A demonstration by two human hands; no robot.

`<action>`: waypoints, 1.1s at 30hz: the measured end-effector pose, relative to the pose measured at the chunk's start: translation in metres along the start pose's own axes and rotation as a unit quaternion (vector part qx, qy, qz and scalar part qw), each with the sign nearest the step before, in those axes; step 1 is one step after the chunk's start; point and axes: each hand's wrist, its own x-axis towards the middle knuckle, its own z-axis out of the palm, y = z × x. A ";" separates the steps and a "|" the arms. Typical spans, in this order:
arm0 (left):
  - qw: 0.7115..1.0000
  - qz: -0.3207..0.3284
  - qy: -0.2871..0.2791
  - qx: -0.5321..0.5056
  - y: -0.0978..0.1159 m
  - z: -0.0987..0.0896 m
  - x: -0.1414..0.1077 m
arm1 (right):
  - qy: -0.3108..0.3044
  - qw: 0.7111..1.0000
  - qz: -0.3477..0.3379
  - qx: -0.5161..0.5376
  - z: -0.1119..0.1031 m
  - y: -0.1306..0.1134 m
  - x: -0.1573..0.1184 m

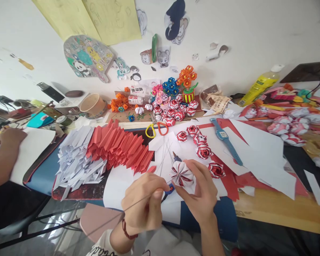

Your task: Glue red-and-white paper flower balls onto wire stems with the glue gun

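Note:
My left hand (pixel 144 202) is closed in a pinch on a thin grey wire (pixel 109 221), which slants down to the left. In my right hand (pixel 201 193) is a red-and-white folded paper flower (pixel 180 173), its pleated underside towards me. The wire's end by my left fingertips is close to the flower; whether they touch I cannot tell. Behind the flower lies a blue tool with a pointed tip (pixel 176 156), partly hidden, which looks like a glue gun. Several more wires (pixel 164 156) lie on white paper. Finished paper flowers (pixel 203 152) sit beyond my right hand.
Piles of white folded strips (pixel 76 156) and red folded strips (pixel 117 145) lie on the left. Scissors (pixel 150 131) rest behind the wires. A blue watch (pixel 226 140) lies on paper at right. A yellow bottle (pixel 260 87) stands farther back. Another person's arm (pixel 8 153) rests at far left.

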 end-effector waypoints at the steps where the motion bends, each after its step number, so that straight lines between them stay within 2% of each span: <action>1: 1.000 0.009 0.018 -0.018 0.002 0.001 0.003 | -0.006 1.000 0.004 0.002 -0.001 0.001 0.000; 5: 0.997 0.044 0.049 -0.048 0.004 0.003 0.010 | -0.021 1.000 0.015 0.015 -0.003 0.002 -0.002; 12: 0.998 0.020 0.048 -0.047 0.004 0.003 0.007 | -0.031 0.999 0.016 0.034 -0.003 0.003 -0.005; 22: 0.997 0.028 0.049 -0.053 0.004 0.002 0.005 | -0.037 0.998 0.019 0.046 -0.003 0.003 -0.007; 27: 0.997 0.030 0.050 -0.041 0.003 0.002 0.002 | -0.053 0.993 0.083 0.069 -0.003 0.006 -0.010; 30: 0.999 0.014 0.039 -0.015 0.001 0.000 0.001 | -0.041 0.982 0.138 0.119 -0.002 0.009 -0.012; 33: 1.000 0.002 0.020 0.018 -0.001 -0.002 0.004 | -0.028 0.972 0.164 0.165 -0.001 0.011 -0.011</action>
